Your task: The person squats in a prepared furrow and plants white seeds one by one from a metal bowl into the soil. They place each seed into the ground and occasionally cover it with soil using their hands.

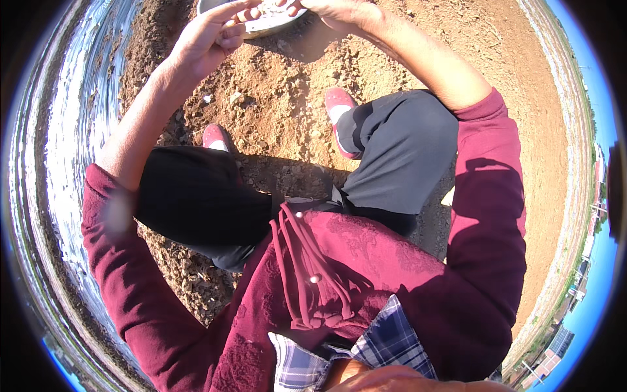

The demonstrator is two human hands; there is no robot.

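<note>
At the top edge of the head view, a pale round bowl (273, 27) sits on the soil, partly cut off by the frame. Small whitish pieces (272, 8) show inside it; their kind is too unclear to name. My left hand (212, 32) reaches over the bowl's left side with its fingers curled together. From the right, my right hand (336, 12) comes to the bowl with bent fingers, its tips close to the whitish pieces. The frame edge crops part of it. What either hand pinches is too small to make out.
I sit low with knees apart on dry, cloddy brown soil (261, 98). My red shoes (339, 99) are planted in front. Shiny plastic film (81, 98) covers the ground along the left. More bare soil (548, 163) stretches right, toward distant buildings (558, 343).
</note>
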